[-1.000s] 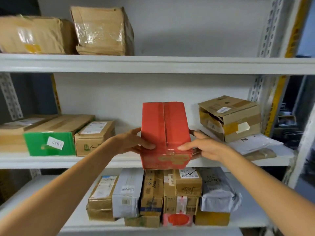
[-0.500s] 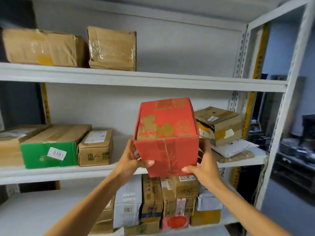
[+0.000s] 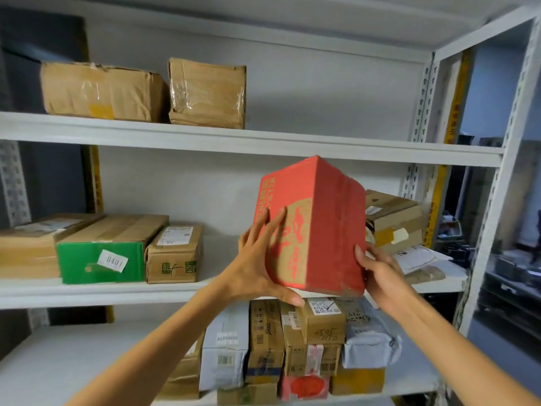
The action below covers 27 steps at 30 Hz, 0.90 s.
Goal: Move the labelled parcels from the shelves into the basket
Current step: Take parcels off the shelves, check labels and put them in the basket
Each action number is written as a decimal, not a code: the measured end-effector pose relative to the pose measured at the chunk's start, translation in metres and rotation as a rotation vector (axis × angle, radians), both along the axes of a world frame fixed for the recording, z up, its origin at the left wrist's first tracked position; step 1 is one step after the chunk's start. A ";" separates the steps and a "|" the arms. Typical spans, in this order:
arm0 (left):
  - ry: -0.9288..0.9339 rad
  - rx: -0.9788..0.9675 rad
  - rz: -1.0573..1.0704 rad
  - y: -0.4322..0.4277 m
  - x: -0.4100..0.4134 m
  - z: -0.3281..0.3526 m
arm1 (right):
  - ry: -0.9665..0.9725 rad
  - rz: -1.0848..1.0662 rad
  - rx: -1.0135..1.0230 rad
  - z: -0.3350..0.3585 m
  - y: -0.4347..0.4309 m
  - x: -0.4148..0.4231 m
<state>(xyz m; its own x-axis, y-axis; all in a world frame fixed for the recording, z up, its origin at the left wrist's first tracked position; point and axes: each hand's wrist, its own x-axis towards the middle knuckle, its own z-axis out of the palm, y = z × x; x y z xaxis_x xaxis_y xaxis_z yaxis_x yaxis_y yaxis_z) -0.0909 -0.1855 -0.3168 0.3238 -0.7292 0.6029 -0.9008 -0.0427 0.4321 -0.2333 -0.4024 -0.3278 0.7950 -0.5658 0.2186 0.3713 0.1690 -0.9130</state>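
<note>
Red parcel (image 3: 314,230) was off the shelving, held up tilted in front of the middle shelf (image 3: 117,293), one vertical corner toward the camera. Head view: left hand (image 3: 257,262) gripped it, fingers (image 3: 273,227) spread flat on the gold-printed face, thumb hooked under the bottom edge. Right hand (image 3: 379,273) grasped the opposite side, thumb on the taped face, other fingers hidden behind. Green box (image 3: 99,259) with a white tag sat left on that shelf. Stacked parcels (image 3: 292,347) filled the shelf below.
</note>
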 end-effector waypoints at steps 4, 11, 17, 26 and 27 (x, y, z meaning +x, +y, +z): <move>0.752 -0.116 -0.390 0.007 0.017 -0.007 | -0.175 0.133 -0.106 0.014 0.002 -0.013; 1.107 -0.157 -0.354 -0.006 0.010 -0.026 | -0.056 0.103 -0.632 0.031 0.017 -0.015; 0.908 -0.198 -0.176 -0.012 0.021 0.012 | -0.008 -0.063 -0.557 0.056 0.000 0.000; 0.912 -0.397 -0.111 -0.032 0.037 0.006 | 0.077 -0.033 -0.600 0.026 -0.015 0.042; 0.894 -0.366 -0.120 -0.035 0.040 0.004 | 0.059 -0.001 -0.533 0.022 -0.015 0.050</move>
<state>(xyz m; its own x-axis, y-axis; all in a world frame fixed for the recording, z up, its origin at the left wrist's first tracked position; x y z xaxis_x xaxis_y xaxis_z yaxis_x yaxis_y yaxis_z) -0.0507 -0.2203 -0.3132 0.7076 -0.6039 0.3668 -0.2236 0.3010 0.9270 -0.1830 -0.4174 -0.3061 0.8143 -0.3890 0.4307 0.3167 -0.3240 -0.8915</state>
